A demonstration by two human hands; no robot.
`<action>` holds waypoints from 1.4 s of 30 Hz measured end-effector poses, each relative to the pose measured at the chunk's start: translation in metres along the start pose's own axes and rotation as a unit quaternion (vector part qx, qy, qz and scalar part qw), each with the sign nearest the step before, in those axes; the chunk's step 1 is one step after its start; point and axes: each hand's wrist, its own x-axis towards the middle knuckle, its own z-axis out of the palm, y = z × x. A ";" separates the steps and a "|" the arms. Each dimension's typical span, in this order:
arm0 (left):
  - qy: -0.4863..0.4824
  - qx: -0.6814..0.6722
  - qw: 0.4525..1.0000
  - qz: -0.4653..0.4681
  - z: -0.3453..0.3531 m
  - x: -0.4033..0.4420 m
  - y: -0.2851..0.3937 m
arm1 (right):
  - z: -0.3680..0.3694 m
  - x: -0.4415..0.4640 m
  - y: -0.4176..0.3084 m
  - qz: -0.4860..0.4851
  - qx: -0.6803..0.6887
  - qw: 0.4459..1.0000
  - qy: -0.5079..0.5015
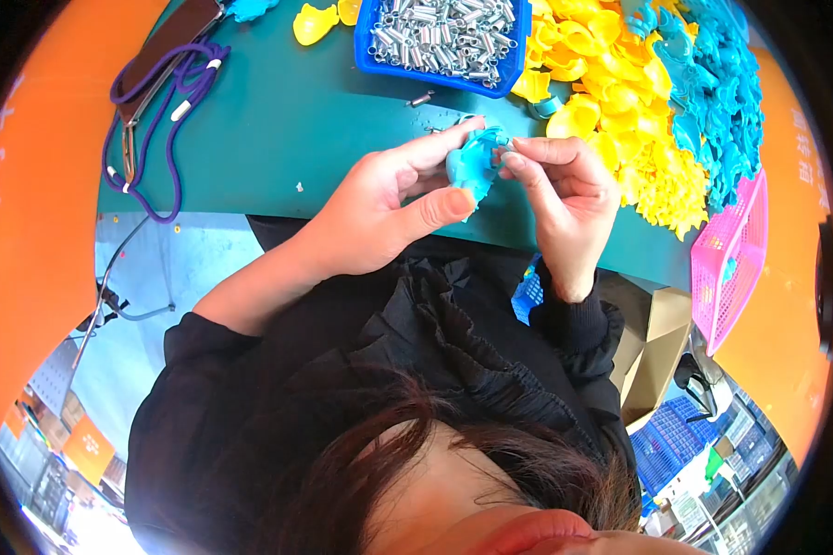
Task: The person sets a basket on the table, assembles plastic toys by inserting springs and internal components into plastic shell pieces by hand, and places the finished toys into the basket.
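Observation:
A curved blue plastic piece (pixel 473 165) is held above the green table, between both hands. My left hand (pixel 379 202) is closed on its left side, with the thumb along its lower edge. The fingertips of my right hand (pixel 565 180) pinch at its right edge; whatever small part may be between them is too small to make out. Beyond the hands stands a blue bin (pixel 365 63) full of metal springs (pixel 444 35). One loose spring (pixel 421 99) lies on the table just below the bin.
Yellow pieces (pixel 611 83) and blue pieces (pixel 717 92) are heaped at the right of the green table (pixel 268 120). A pink basket (pixel 733 264) hangs at the right edge. A purple cord (pixel 176 157) lies at the left. An open cardboard box (pixel 652 351) stands below the table's right side.

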 end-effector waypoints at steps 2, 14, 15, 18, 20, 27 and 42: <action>0.006 0.002 1.000 -0.003 0.004 0.000 0.002 | 0.002 -0.002 0.003 -0.032 -0.042 0.999 0.013; -0.027 -0.127 0.978 -0.162 -0.014 -0.003 0.016 | -0.018 0.007 -0.009 -0.239 -0.261 0.927 -0.124; -0.041 -0.138 0.976 -0.166 -0.015 -0.002 0.017 | -0.020 0.009 -0.013 -0.247 -0.270 0.921 -0.138; -0.061 -0.171 0.967 -0.179 -0.016 -0.001 0.019 | -0.025 0.011 -0.016 -0.258 -0.282 0.906 -0.179; -0.047 -0.191 0.962 -0.189 -0.015 -0.003 0.017 | -0.029 0.014 -0.017 -0.265 -0.278 0.898 -0.215; -0.113 -0.214 0.953 -0.180 -0.023 0.001 0.016 | -0.033 0.019 -0.021 -0.205 -0.193 0.933 -0.225; -0.133 -0.145 0.950 -0.241 -0.032 0.003 0.030 | -0.026 0.005 -0.024 -0.237 -0.224 0.908 -0.261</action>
